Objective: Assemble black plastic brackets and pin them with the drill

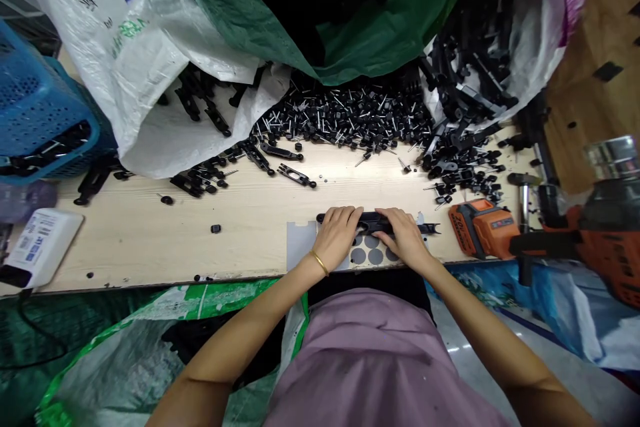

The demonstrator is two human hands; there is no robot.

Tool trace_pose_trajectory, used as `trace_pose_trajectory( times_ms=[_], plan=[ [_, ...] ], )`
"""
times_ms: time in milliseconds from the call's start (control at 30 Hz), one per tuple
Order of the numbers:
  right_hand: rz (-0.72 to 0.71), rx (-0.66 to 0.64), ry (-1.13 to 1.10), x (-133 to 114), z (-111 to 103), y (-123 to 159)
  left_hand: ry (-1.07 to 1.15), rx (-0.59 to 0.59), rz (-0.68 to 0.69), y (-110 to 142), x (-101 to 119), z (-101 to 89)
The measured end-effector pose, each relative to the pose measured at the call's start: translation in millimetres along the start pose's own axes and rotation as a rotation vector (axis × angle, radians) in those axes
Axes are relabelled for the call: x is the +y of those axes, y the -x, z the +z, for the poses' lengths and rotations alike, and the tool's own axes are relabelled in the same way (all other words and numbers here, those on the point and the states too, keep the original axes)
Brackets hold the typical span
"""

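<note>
Both hands are at the front edge of the wooden table, on one long black plastic part (pixel 371 221) that lies crosswise. My left hand (pixel 340 232) has its fingers closed over the part's left end, and a yellow bangle circles that wrist. Around the right portion, my right hand (pixel 404 235) is closed with the thumb bent inward. The part's forked right end sticks out past the fingers. Beneath the hands lies a sheet with grey round discs (pixel 375 256), beside a plain grey piece (pixel 299 245). My fingers partly hide the part's middle.
Behind the hands spreads a heap of black knobs with metal pins (pixel 350 113). A white sack (pixel 165 127), a green bag (pixel 380 53) and another sack (pixel 540 33) stand at the back. Rightward are an orange battery (pixel 483 228), a hammer (pixel 523 207) and a power tool (pixel 600 240).
</note>
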State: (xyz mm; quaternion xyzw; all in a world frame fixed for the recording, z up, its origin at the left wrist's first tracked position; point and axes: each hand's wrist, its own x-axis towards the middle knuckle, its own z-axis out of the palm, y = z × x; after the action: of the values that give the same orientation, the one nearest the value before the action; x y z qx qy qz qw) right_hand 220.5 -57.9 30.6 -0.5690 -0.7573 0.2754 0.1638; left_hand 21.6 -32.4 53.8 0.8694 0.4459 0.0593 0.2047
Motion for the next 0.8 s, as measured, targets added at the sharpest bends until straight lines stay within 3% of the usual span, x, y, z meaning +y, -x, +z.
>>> trace_pose_trajectory(
  times_ms=[133, 500, 633, 700, 800],
  plan=[
    [-0.052, 0.040, -0.009, 7, 3, 2, -0.005, 0.066, -0.025, 3, -2, 15.2],
    [-0.131, 0.053, 0.017, 13, 5, 4, -0.032, 0.115, -0.025, 3, 1, 22.5],
    [-0.136, 0.004, -0.044, 17, -7, 1, 0.013, 0.193, -0.004, 13, 14, 27.5],
    [-0.106, 0.076, -0.048, 24, -19, -10, 0.057, 0.191, 0.029, 25, 24, 30.5],
    [0.008, 0.338, 0.121, 46, -35, -39, 0.114, 0.182, 0.085, 45, 34, 33.0]
  ],
)
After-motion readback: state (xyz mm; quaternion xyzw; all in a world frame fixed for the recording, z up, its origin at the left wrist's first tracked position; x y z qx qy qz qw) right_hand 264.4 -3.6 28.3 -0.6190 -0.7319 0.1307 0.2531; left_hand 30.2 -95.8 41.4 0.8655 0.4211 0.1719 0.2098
